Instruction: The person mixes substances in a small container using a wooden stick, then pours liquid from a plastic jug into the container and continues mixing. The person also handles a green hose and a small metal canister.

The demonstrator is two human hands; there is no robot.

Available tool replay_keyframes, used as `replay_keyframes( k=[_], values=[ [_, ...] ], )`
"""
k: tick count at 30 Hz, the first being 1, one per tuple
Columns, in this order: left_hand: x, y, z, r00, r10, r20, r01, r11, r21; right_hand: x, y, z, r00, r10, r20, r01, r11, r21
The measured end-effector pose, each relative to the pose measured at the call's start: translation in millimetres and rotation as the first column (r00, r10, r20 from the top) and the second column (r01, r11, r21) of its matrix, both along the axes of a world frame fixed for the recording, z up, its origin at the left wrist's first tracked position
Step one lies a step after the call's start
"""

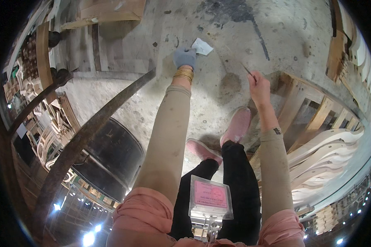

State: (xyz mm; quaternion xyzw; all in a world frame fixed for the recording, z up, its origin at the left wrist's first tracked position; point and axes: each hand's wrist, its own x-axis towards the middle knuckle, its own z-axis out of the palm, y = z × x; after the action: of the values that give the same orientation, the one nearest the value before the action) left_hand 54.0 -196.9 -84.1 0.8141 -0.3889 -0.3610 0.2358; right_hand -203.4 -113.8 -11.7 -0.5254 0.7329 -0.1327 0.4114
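My left hand (184,58), in a blue-grey glove, is stretched forward over the concrete floor. Its fingers are closed on a small white sheet (203,47), which looks like paper or sandpaper; I cannot tell which. Bare and closed, my right hand (259,88) grips a thin, dark stick-like tool (245,68) that points forward and left. The far end of that tool is too fine to make out. The two hands are well apart, and neither touches the wood around me.
At my right, pale curved wooden pieces (325,154) lie stacked beside a wooden pallet (313,117). A dark bent bar (99,125) and a black drum-like container (111,158) stand on my left. Ahead left is a cardboard piece (107,12). My pink shoes (238,123) are on the concrete floor.
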Motion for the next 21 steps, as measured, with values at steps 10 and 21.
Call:
replay_keyframes(
  k=[10,21],
  values=[
    [-15.6,-8.7,10.1,0.943,0.075,-0.325,-0.035,0.991,0.129,61.4,-42.3,-37.5,0.995,0.047,-0.087,-0.041,0.997,0.072],
    [2.0,-15.4,-5.7,0.995,-0.095,0.0,0.094,0.989,0.116,27.0,-33.7,-26.8,0.989,0.128,-0.081,-0.11,0.975,0.194]
  ],
)
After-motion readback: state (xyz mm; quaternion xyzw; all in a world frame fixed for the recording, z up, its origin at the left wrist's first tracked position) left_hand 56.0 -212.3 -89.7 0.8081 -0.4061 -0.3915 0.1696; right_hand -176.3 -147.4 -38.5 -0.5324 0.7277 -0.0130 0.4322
